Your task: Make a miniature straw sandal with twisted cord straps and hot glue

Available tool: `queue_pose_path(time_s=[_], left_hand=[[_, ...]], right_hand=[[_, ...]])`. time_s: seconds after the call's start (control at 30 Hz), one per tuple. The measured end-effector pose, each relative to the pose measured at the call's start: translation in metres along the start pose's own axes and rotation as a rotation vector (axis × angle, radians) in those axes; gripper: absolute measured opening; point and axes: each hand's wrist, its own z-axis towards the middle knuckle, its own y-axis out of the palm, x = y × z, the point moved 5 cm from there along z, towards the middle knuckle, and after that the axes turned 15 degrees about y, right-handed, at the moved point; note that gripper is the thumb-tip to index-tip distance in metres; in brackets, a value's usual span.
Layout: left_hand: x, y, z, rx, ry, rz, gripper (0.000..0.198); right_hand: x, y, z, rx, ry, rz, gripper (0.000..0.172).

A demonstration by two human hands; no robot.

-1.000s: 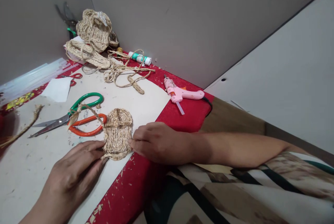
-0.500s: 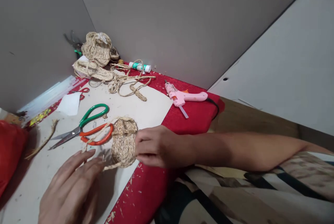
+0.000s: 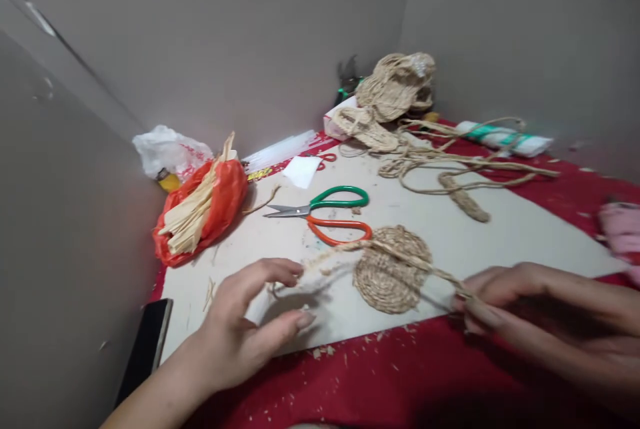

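A braided straw cord (image 3: 407, 256) stretches across a round coiled straw mat (image 3: 390, 282) on the pale board. My right hand (image 3: 520, 309) pinches the cord's right end between thumb and fingers. The cord's left end frays out, blurred, close to my left hand (image 3: 255, 322). That hand is open, thumb and fingers apart, with nothing plainly between them. Just behind the mat lie scissors (image 3: 320, 212) with one green and one orange handle, blades pointing left.
A red plastic bag (image 3: 233, 199) of dry straw strips (image 3: 195, 219) sits at left, near a dark phone-like slab (image 3: 145, 342). Braided straw bundles (image 3: 393, 89), a loose braid (image 3: 465, 199) and a green-white tube (image 3: 505, 139) lie at the back right. Grey walls enclose the table.
My view has swung left, bringing the bag's straw into sight. My right hand has moved off the straw piece's edge and now holds the cord's right end. My left hand has spread wider.
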Motion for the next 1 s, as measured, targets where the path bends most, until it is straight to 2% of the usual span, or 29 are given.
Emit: queue_pose_path(time_s=[0.03, 0.07, 0.13, 0.2, 0.27, 0.3, 0.4, 0.5, 0.6, 0.7, 0.8, 0.9, 1.0], left_hand=[[-0.003, -0.003, -0.004, 0.037, -0.031, -0.004, 0.023], [-0.005, -0.003, -0.006, 0.06, -0.042, 0.001, 0.024], [-0.009, 0.0, -0.006, 0.112, -0.011, 0.023, 0.031], [-0.008, 0.006, -0.002, 0.179, 0.086, 0.027, 0.042], [-0.007, 0.018, 0.002, 0.194, 0.156, 0.047, 0.053], [-0.007, 0.026, 0.004, 0.162, 0.172, 0.062, 0.057], [-0.012, 0.053, 0.009, 0.008, 0.167, 0.039, 0.064], [-0.026, 0.071, 0.012, -0.035, 0.098, -0.068, 0.062], [-0.037, 0.082, 0.011, -0.041, 0.038, -0.141, 0.054], [-0.044, 0.088, 0.009, -0.002, -0.061, -0.231, 0.045], [-0.048, 0.091, 0.007, 0.105, -0.239, -0.331, 0.04], [-0.05, 0.095, 0.005, 0.181, -0.404, -0.422, 0.042], [-0.048, 0.098, 0.005, 0.186, -0.452, -0.487, 0.043]], right_hand=[[-0.016, 0.004, 0.001, -0.065, -0.062, -0.024, 0.006], [-0.028, 0.011, 0.003, -0.138, -0.04, -0.058, 0.009], [-0.052, 0.029, 0.009, -0.276, -0.037, -0.038, 0.011], [-0.066, 0.053, 0.016, -0.397, -0.108, -0.042, 0.014], [-0.067, 0.08, 0.019, -0.564, -0.243, -0.096, 0.013], [-0.062, 0.091, 0.019, -0.624, -0.286, -0.118, 0.012], [-0.038, 0.107, 0.023, -0.634, -0.251, -0.147, 0.012], [-0.027, 0.104, 0.024, -0.579, -0.219, -0.116, 0.012], [-0.029, 0.091, 0.029, -0.486, -0.198, -0.031, 0.008], [-0.032, 0.081, 0.036, -0.481, -0.149, 0.085, 0.007], [-0.03, 0.075, 0.042, -0.564, -0.016, 0.254, 0.013], [-0.023, 0.078, 0.043, -0.704, 0.234, 0.443, 0.019], [-0.021, 0.082, 0.043, -0.764, 0.386, 0.543, 0.019]])
